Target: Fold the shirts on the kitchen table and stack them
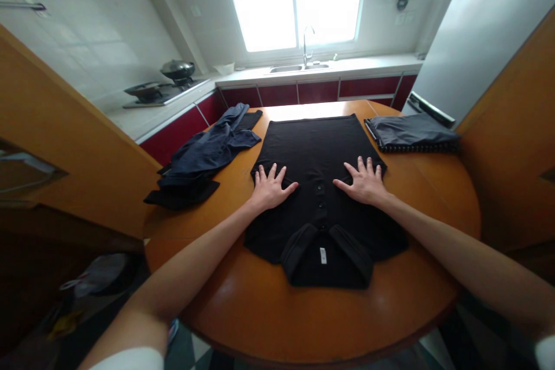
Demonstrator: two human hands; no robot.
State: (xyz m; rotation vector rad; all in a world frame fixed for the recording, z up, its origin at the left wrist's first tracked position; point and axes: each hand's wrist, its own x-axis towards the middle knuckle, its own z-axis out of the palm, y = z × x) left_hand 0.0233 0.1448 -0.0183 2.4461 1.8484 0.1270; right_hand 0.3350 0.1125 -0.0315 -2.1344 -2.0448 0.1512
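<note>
A black polo shirt (321,150) lies spread flat, front side up, on the round wooden table (312,324). Its collar points toward me, with a white label (323,255) inside the neck and buttons down the placket. My left hand (269,188) rests flat on the shirt's left part near the sleeve, fingers spread. On the right part, my right hand (363,181) lies palm down, its fingers also spread. Neither hand grips the cloth.
Loosely piled dark clothes (212,147) lie at the table's left. Folded grey and black garments (411,132) are stacked at the right. Beyond the table are a counter with a sink (299,68), a stove with a pan (145,91) and a pot (177,68), and a fridge (481,40).
</note>
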